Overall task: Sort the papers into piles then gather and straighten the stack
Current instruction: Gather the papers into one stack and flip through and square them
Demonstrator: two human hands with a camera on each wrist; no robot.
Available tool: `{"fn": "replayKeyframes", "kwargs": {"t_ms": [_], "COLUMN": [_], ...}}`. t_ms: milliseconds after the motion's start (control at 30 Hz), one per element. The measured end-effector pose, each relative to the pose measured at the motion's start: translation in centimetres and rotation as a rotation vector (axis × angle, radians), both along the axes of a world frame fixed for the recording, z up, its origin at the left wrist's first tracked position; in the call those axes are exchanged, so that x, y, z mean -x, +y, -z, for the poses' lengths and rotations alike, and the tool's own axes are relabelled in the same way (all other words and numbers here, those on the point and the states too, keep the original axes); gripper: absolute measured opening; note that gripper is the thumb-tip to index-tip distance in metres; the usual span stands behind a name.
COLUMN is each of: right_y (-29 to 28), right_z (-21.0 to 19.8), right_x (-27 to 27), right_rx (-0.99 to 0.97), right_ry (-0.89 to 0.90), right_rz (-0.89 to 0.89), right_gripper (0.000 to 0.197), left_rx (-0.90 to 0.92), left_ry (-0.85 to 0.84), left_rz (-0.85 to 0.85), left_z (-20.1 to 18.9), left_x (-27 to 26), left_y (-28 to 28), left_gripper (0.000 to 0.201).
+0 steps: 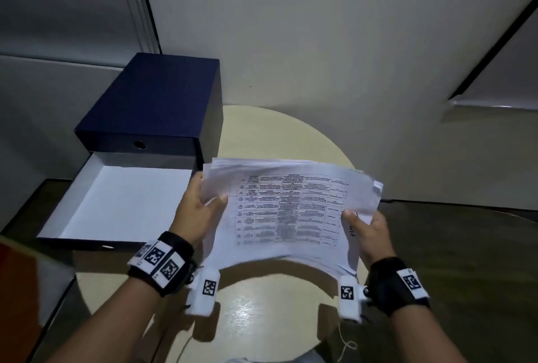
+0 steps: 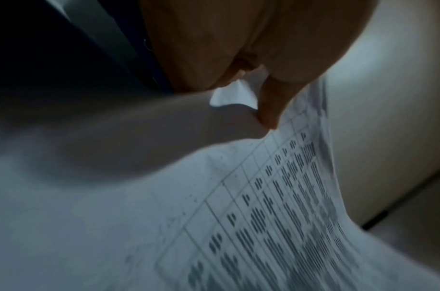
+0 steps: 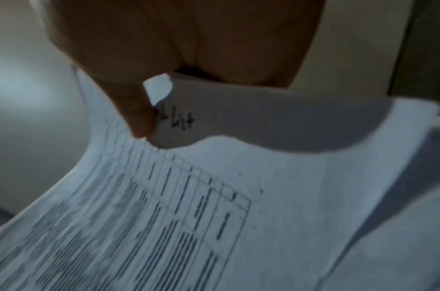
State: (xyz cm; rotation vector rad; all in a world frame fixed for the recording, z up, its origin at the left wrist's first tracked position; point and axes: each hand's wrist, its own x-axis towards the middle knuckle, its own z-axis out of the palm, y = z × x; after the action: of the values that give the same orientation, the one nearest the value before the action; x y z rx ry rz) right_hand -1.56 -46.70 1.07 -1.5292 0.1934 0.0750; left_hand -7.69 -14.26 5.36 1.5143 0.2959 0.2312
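A stack of white papers [image 1: 285,211] with a printed table on the top sheet hangs in the air above the round table. My left hand [image 1: 201,202] grips its left edge, thumb on top. My right hand [image 1: 365,225] grips its right edge, thumb on top. The sheets sag in the middle and their edges are uneven. In the left wrist view the thumb [image 2: 271,106] presses the papers [image 2: 213,216]. In the right wrist view the thumb [image 3: 136,110] pinches the papers [image 3: 238,196] beside a handwritten mark.
A round cream table [image 1: 262,304] lies under the papers. A dark blue box [image 1: 151,106] stands at its left, with its white-lined drawer [image 1: 122,205] pulled open toward me. A grey wall rises behind; dark floor lies to the right.
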Motion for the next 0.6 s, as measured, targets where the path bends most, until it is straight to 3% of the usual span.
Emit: {"fn": "replayKeyframes", "kwargs": {"t_ms": [133,267,433,600], "right_y": [1.2,2.4,1.3,-0.6], "right_z": [1.9,4.1,4.6,5.2], "right_x": [1.6,3.9,3.8,4.1], "right_rx": [0.093,0.107,0.141,0.116], "right_ry": [-0.024,0.049,0.041,0.038], "right_rz": [0.021,0.039,0.108,0.117], "right_gripper": [0.028,0.038,0.028,0.058], "left_rx": [-0.169,-0.053,-0.129,-0.058], "left_ry": [0.077,0.173,0.160,0.149], "left_rz": [-0.053,0.006,-0.030,0.023], "left_z": [2.8,5.7,6.6,6.3], "left_x": [0.7,1.3,0.6,0.8], "left_y": [-1.0,-1.9,-1.9,-1.0], "left_gripper": [0.032,0.036,0.027,0.045]}}
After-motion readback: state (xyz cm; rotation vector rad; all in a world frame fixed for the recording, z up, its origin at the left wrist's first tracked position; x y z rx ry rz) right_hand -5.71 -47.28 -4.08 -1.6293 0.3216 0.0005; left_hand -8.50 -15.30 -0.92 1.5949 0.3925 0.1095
